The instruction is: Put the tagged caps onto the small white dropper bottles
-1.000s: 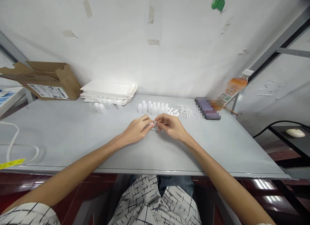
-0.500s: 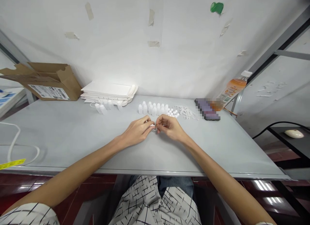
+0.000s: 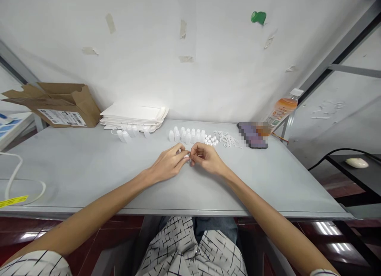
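Observation:
My left hand (image 3: 170,161) is closed in a pinch on a small white piece with a thin white loop (image 3: 187,158), mostly hidden by the fingers. Close beside it, my right hand (image 3: 206,157) pinches at the loop, its fingertips nearly touching the left ones. Just behind the hands stand several small white bottles (image 3: 187,137) in rows. To their right lie several small white caps (image 3: 212,140) and a tangle of white loops (image 3: 228,139). More small bottles (image 3: 126,137) stand at the left, by the stack of white sheets.
An open cardboard box (image 3: 68,109) and a stack of white sheets (image 3: 133,113) are at the back left. A phone (image 3: 253,135) and an orange drink bottle (image 3: 281,111) are at the right. A white cable (image 3: 13,177) lies at the far left of the grey table (image 3: 202,192).
The camera view has shifted slightly. Both hands stay together at the same spot, and less of the white loop shows between the fingertips.

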`<state>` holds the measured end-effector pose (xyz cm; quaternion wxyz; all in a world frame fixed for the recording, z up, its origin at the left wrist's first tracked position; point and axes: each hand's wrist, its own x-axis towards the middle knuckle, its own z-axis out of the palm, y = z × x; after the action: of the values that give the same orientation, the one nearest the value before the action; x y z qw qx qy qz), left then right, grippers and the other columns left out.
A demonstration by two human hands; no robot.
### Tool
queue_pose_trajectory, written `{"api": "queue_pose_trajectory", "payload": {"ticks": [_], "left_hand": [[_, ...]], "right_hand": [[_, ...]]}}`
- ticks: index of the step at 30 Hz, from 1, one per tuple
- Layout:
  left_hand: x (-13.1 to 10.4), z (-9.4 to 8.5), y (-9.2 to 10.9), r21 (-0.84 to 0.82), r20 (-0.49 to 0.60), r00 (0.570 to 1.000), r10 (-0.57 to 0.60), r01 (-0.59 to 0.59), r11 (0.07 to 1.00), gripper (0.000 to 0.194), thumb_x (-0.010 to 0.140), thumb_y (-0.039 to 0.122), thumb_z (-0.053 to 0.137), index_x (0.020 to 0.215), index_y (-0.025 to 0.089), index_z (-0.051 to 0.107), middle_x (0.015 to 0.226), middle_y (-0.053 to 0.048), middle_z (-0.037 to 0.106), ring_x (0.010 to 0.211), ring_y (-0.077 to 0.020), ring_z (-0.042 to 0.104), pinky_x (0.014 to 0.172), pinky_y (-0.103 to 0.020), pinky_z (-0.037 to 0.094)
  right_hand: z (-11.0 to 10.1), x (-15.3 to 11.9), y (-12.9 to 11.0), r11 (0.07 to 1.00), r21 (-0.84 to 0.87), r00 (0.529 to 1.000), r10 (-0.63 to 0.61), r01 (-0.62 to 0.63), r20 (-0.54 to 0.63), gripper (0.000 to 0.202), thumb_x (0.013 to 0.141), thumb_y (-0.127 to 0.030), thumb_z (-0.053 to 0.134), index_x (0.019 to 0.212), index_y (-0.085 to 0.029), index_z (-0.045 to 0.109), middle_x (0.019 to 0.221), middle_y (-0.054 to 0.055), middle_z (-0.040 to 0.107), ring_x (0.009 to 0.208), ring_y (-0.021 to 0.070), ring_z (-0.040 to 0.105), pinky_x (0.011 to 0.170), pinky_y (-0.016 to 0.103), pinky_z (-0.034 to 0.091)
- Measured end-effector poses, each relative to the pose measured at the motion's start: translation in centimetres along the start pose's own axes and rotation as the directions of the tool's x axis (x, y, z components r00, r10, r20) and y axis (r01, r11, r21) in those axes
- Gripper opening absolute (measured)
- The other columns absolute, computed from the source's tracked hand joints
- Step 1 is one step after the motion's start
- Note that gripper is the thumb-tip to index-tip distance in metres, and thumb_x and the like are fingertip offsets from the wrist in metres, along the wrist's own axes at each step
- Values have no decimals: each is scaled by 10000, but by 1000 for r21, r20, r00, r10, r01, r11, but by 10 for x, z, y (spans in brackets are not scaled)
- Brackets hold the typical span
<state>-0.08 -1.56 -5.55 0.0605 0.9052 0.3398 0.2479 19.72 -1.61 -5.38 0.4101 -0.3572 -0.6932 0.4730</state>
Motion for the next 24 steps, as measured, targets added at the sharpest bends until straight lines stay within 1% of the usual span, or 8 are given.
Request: {"api": "queue_pose_trajectory", "payload": {"ticks": [2,4,8,11,13,18,24], "left_hand": [[0,-1,1,-6,-4,1000,-1,1,1000,286,992,265,398,1036,138,651,1001,-82,540,718,-145,537,694,-301,470],[0,-1,1,-51,-16,1000,-22,21,998,284,975,249,411,1089,135,645,1045,-92,532,717,-142,540,704,-311,483],[3,-1,2,-236,-31,992,-120,109,966,325,947,221,429,1204,156,619,1110,-101,511,846,-168,579,757,-311,523],[4,-1,1,-332,-28,989,-146,128,934,341,943,214,426,1221,169,620,1095,-95,505,931,-183,576,785,-300,544],[4,0,1,-353,-40,987,-158,134,926,349,944,216,427,1231,174,620,1097,-95,510,942,-186,573,792,-302,551],[4,1,1,-373,-44,984,-175,146,916,367,944,215,425,1258,175,610,1113,-99,506,931,-181,575,804,-307,563],[4,2,1,-393,-54,984,-171,136,909,364,944,215,426,1254,181,615,1113,-100,507,946,-190,575,789,-306,560]], "right_hand": [[-1,1,1,1000,6,1000,-3,3,2,65,792,-113,566,801,-177,561,699,-24,591,594,120,643,628,284,514],[-4,2,0,1000,26,1000,-9,9,-2,65,803,-138,592,854,-176,584,707,-15,612,608,126,649,641,292,521],[-11,4,-6,995,101,1000,-23,25,-18,138,828,-242,644,947,-176,622,772,11,652,662,139,673,712,331,561],[-15,4,-8,992,130,1000,-6,8,-16,184,848,-309,632,961,-166,651,793,25,659,683,147,686,734,350,580],[-16,4,-9,995,102,999,17,-13,-32,191,846,-323,628,934,-158,670,805,35,665,671,144,682,706,339,582],[-16,3,-14,996,-68,995,45,-51,-91,166,829,-317,637,852,-162,694,796,42,674,607,124,627,570,278,542],[-15,3,-16,988,-143,992,45,-62,-116,161,828,-317,631,828,-167,689,802,44,680,584,119,608,535,259,506]]}}
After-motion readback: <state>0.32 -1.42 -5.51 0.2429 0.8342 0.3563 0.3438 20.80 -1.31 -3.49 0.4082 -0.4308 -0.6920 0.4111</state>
